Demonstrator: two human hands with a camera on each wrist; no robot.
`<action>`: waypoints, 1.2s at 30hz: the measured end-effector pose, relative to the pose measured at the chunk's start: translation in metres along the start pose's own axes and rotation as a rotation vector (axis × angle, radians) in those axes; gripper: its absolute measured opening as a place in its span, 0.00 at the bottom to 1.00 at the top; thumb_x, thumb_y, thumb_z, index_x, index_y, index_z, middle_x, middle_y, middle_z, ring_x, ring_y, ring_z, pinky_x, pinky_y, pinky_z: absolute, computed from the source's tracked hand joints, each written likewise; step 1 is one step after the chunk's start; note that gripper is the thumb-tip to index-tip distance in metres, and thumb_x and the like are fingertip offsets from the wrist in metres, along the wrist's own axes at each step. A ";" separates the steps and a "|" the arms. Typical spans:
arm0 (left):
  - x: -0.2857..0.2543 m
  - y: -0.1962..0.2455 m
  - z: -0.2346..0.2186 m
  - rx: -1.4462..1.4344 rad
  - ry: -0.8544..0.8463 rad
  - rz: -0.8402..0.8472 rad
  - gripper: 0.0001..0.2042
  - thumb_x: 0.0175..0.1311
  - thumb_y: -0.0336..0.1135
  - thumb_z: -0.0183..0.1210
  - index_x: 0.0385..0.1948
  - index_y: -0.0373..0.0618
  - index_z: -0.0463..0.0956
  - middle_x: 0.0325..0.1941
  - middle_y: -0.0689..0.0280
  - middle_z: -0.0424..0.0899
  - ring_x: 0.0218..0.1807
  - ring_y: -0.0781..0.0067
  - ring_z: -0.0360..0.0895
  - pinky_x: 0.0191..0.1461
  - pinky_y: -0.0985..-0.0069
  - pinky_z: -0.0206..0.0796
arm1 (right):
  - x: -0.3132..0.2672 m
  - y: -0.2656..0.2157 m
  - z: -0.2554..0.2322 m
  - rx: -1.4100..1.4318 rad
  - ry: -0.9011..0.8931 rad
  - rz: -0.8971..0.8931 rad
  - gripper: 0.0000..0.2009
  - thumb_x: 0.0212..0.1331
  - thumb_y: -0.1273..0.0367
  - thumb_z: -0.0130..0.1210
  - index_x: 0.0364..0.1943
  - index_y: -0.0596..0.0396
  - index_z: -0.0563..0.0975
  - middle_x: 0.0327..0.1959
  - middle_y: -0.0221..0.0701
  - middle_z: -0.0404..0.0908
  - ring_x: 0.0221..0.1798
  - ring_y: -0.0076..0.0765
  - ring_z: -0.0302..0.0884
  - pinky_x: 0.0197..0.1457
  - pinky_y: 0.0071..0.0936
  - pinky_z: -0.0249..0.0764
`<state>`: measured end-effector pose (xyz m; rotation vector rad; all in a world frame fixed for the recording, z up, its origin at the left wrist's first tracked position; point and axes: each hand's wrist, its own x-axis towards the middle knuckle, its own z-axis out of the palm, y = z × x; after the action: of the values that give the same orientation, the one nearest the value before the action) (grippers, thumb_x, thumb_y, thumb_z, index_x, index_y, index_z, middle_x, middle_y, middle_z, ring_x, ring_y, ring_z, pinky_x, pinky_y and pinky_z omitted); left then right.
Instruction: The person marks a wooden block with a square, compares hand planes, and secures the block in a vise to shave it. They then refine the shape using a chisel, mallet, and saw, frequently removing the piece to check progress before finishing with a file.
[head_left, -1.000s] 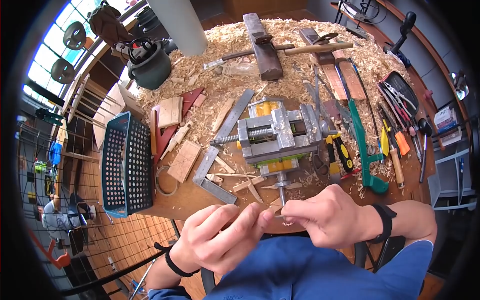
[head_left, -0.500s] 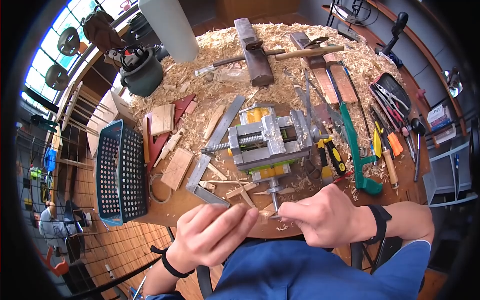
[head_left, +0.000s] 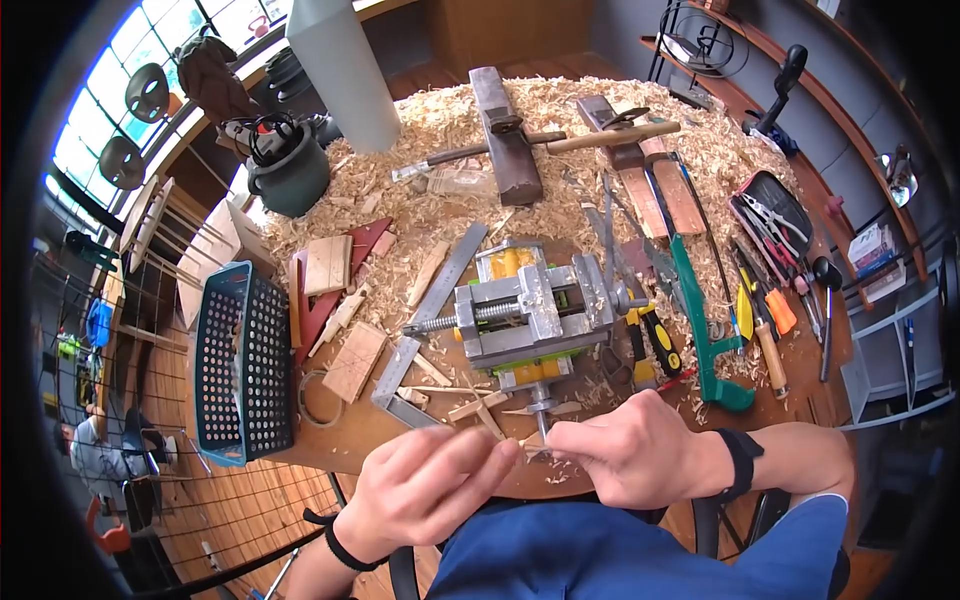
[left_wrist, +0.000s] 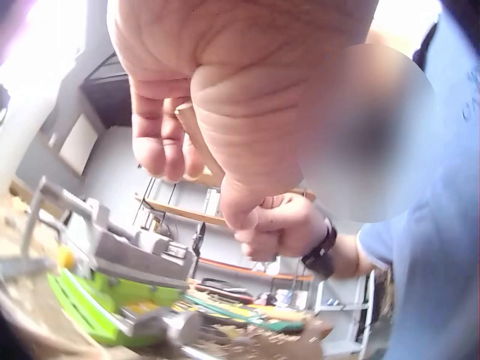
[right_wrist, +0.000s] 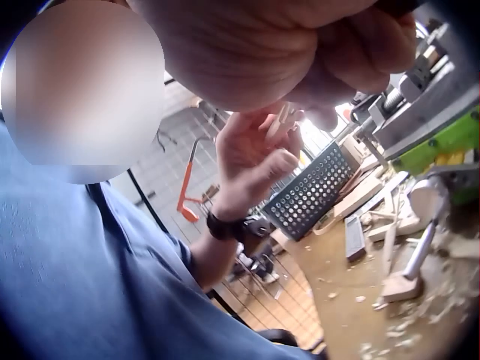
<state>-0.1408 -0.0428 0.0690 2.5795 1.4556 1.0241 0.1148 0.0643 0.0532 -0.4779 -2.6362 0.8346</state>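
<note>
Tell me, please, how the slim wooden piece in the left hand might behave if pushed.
The slim wooden piece looks small against the left hand, so it is probably light. Being wood, it should feel stiff, though its thinness suggests it could snap under hard sideways pressure.

Left hand (head_left: 425,490) in a pinching grip, right hand (head_left: 640,447) curled close beside it

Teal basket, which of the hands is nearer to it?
Left. In the head view, the left hand is below and right of the basket; the right hand is farther right.
</note>
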 end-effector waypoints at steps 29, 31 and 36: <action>0.006 0.010 0.007 -0.345 -0.002 -0.369 0.13 0.64 0.33 0.75 0.48 0.38 0.88 0.36 0.61 0.84 0.32 0.64 0.82 0.33 0.69 0.75 | 0.004 0.002 -0.005 -0.129 0.071 -0.042 0.10 0.55 0.72 0.61 0.42 0.47 0.83 0.18 0.35 0.76 0.20 0.46 0.81 0.23 0.40 0.76; 0.006 0.005 0.006 -0.135 0.096 -0.163 0.15 0.62 0.33 0.76 0.49 0.39 0.89 0.39 0.61 0.85 0.35 0.64 0.83 0.33 0.68 0.76 | 0.003 0.004 -0.001 0.043 0.068 0.023 0.10 0.55 0.72 0.62 0.42 0.47 0.83 0.18 0.35 0.76 0.20 0.46 0.81 0.23 0.40 0.76; -0.001 0.003 0.002 -0.142 -0.012 -0.110 0.13 0.63 0.34 0.75 0.46 0.39 0.87 0.37 0.61 0.85 0.31 0.62 0.83 0.31 0.67 0.75 | 0.001 -0.002 -0.005 -0.101 0.027 -0.034 0.10 0.54 0.72 0.61 0.41 0.47 0.83 0.18 0.34 0.76 0.20 0.44 0.81 0.23 0.41 0.75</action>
<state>-0.1381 -0.0444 0.0681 2.3770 1.4464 1.0544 0.1160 0.0657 0.0586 -0.4661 -2.6633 0.6826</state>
